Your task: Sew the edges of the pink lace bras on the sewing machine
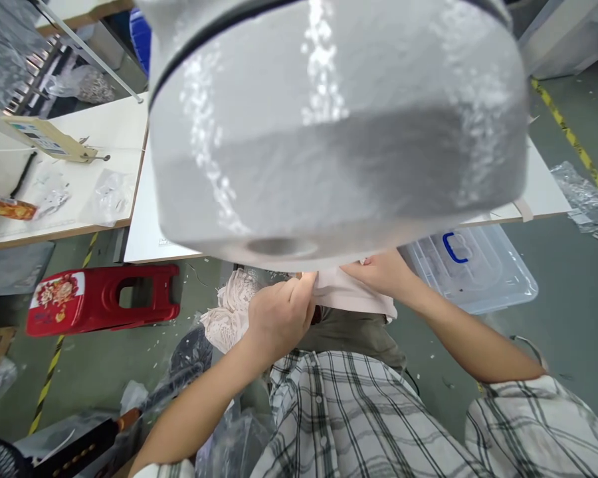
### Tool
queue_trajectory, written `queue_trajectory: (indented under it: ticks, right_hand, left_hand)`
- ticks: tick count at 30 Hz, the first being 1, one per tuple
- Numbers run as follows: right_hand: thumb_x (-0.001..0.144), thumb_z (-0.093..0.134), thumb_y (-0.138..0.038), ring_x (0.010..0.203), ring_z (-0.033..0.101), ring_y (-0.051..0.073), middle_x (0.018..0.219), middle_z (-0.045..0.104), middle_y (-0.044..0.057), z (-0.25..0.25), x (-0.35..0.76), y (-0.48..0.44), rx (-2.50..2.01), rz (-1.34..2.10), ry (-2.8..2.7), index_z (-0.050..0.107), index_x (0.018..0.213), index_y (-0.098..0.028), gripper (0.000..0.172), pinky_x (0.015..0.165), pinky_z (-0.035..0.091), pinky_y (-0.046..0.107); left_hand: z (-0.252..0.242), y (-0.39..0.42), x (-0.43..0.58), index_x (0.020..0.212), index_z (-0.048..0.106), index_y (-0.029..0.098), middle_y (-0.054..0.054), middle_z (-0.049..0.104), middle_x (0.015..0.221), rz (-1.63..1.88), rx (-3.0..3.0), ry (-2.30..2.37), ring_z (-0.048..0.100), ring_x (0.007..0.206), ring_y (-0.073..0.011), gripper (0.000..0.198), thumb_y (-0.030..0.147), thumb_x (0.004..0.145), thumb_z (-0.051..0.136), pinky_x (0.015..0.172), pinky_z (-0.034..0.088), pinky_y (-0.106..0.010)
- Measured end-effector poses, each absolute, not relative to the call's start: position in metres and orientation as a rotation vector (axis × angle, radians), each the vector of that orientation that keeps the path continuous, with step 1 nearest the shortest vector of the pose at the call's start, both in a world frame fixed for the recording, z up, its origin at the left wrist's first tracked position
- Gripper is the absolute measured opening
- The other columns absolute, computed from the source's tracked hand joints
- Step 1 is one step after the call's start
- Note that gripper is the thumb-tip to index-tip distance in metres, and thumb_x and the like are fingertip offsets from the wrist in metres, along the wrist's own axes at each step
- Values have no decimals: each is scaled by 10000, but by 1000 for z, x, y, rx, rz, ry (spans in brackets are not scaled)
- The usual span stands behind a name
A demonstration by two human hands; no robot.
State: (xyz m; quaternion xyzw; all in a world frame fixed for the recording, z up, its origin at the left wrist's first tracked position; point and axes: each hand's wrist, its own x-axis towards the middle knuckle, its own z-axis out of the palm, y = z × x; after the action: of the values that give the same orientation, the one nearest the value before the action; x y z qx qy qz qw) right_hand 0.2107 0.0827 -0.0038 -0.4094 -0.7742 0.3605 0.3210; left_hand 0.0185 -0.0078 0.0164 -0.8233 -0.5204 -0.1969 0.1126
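A large grey machine housing (329, 166), perhaps a sewing machine's head, fills the upper middle of the head view and hides part of the white table. Just below its lower edge, my left hand (282, 315) is closed on the left side of a pale pink piece of fabric (361, 299). Thumb and fingers of my right hand (385, 272) pinch the same fabric on its right side. The cloth hangs over my lap between both hands. To the left of my left hand bunches pale pink lace (234, 309). My fingertips are partly hidden by the housing and the fabric.
The white table (149, 219) runs behind the housing. On the floor at left lies a red plastic stool (104, 299); at right is a clear lidded bin (473, 269). Plastic bags (239, 438) and a black mesh racket-like object (70, 445) are at lower left.
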Motion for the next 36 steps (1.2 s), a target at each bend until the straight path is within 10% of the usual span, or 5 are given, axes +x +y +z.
queue_trajectory:
  ticks: [13,18,24,27,36]
  right_hand:
    - [966,500,-422,561,518,134,639,604,5,-12,236,64,-1047,984,-2189,617,747,-201,332,538,371,262]
    - [992,484,-462,518,476,106,569,526,-23,19,228,10,-759,1519,-2127,564,662,-200,428,501,360,235]
    - [783,670,-686,887,626,194,1028,666,71,-13,154,7,-703,2083,-1600,638,1080,-212,560,731,529,303]
    - [713,694,-718,802,619,170,879,644,30,-42,112,15,-825,2299,-1089,633,1071,-231,608,708,550,294]
    - [838,674,-452,871,650,190,915,662,24,-88,111,3,-1051,1574,-1406,607,840,-234,228,830,558,350]
  left_hand:
    - [17,-15,-6,1055,645,174,-112,722,1056,-1101,-2662,-2467,670,958,-235,352,479,953,503,780,541,-332]
    - [24,-26,-6,963,687,173,-64,719,890,-1416,-3166,-2546,655,782,-186,339,445,963,485,681,523,-278]
    - [39,-45,-49,798,637,162,-24,622,712,-1502,-2563,-2846,552,637,-146,340,431,946,491,589,459,-256]
    - [33,-43,-70,778,631,166,-8,602,693,-1312,-2688,-2905,543,625,-139,324,406,933,477,575,438,-244]
    - [-44,-43,-45,779,613,177,-37,634,755,-1391,-2000,-3175,584,708,-178,300,460,869,570,651,473,-283]
